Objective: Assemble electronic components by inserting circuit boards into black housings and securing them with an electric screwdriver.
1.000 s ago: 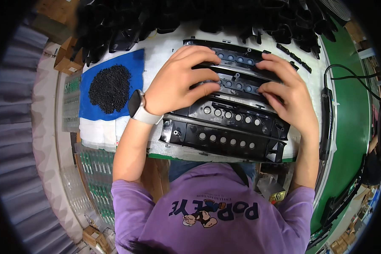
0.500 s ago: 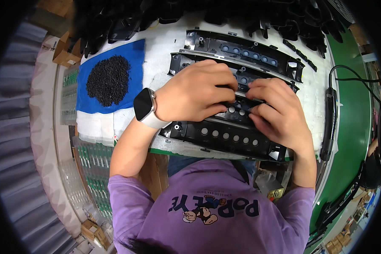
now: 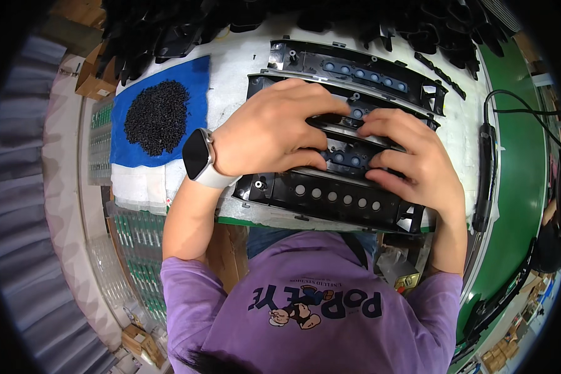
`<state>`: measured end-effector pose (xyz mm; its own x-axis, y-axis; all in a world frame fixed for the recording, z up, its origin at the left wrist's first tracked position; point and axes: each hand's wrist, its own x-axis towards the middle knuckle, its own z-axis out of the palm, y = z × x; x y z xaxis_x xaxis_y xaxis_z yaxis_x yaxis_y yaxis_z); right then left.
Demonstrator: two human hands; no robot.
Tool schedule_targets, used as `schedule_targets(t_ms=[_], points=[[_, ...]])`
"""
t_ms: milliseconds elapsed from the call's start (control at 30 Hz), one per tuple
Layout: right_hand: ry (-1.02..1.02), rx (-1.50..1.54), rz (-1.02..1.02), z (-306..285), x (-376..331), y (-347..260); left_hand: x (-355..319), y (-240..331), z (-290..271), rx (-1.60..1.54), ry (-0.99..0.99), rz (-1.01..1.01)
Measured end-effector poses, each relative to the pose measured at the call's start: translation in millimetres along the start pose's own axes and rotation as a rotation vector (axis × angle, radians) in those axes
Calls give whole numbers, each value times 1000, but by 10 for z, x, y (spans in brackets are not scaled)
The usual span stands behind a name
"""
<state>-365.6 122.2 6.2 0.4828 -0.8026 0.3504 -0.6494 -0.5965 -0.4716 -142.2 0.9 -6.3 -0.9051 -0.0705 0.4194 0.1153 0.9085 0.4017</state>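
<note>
Several long black plastic panels with rows of round buttons lie stacked one before another on the table. My left hand [image 3: 280, 131], with a watch on its wrist, grips the left part of the third panel [image 3: 333, 148] from the far end, thumb at the near edge and fingers beyond. My right hand [image 3: 414, 153] curls over the same panel's right part. Bluish buttons show between the hands; the panel's ends are hidden beneath them. The nearest panel [image 3: 336, 198] bears whitish buttons. Farther off are the second panel [image 3: 355, 100], partly covered, and the farthest panel [image 3: 361, 71].
A pile of small black pieces [image 3: 158, 118] lies on a blue cloth [image 3: 123, 149] at the left. Many black plastic parts [image 3: 187, 37] crowd the far edge. A thin black strip [image 3: 441, 75] lies at far right, and a corded black tool [image 3: 485, 181] rests along the right edge.
My left hand has shifted slightly left, its fingers lower on the panel. The right fingers have moved a little. Buttons between the hands look bluish now, where two looked white before.
</note>
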Motion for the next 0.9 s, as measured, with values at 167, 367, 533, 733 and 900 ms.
schedule_targets(t_ms=[167, 367, 533, 733, 900], points=[[12, 3, -17, -46, -17, 77, 75, 65, 53, -21, -2, -24], [53, 98, -3, -50, -31, 95, 104, 109, -12, -76, -27, -51], [118, 201, -33, -14, -33, 176, 50, 109, 19, 39, -44, -52], [371, -409, 518, -374, -110, 883, 29, 9, -20, 39, 110, -69], [230, -383, 557, -671, -425, 1717, 114, -19, -86, 82, 191, -22]])
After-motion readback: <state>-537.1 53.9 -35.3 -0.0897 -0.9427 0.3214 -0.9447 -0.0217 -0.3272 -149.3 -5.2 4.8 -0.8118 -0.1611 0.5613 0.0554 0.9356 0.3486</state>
